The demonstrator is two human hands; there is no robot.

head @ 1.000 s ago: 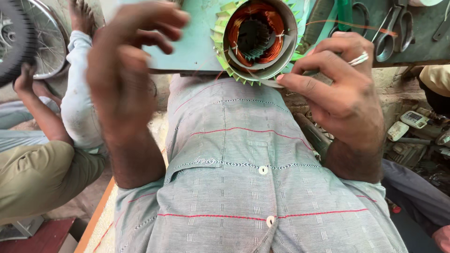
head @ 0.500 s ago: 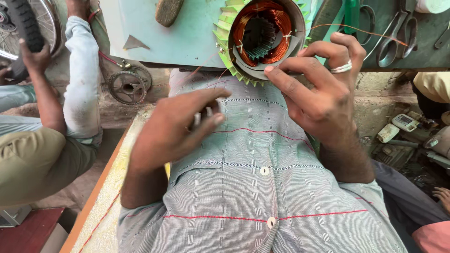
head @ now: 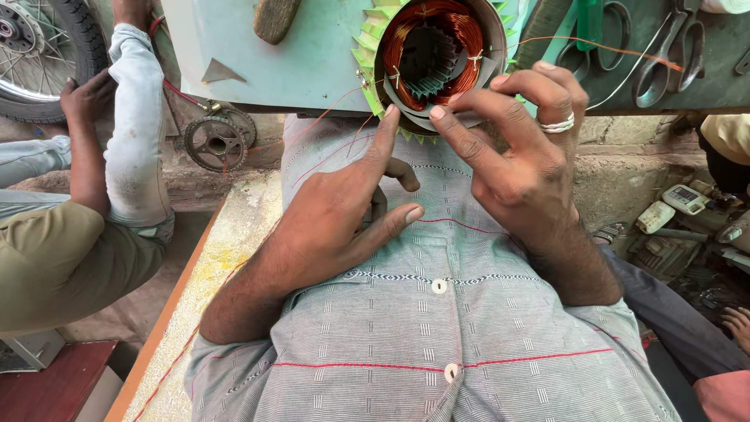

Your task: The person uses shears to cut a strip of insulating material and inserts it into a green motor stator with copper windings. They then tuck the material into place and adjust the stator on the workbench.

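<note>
A round motor stator (head: 467,33) with copper windings and green insulation tabs lies at the near edge of a blue-green bench (head: 312,55). My right hand (head: 516,164), with a ring on one finger, grips the stator's lower right rim, thumb and fingers pinching across a grey insulating sheet (head: 412,112). My left hand (head: 344,219) rests against my grey checked shirt (head: 437,344). Its index finger is stretched up and touches the stator's lower edge; the other fingers are loosely curled and hold nothing. A thin red wire (head: 594,47) trails from the windings to the right.
Scissors (head: 660,62) and pliers lie on the bench at the right, a wooden piece (head: 275,17) at the left. Another person (head: 70,258) sits at my left beside a spoked wheel (head: 39,55) and a sprocket (head: 215,142). Small meters (head: 683,197) lie on the ground to the right.
My left hand dropped from in front of the camera to my chest, then stretched its index finger up to the stator. My right hand kept its grip on the rim.
</note>
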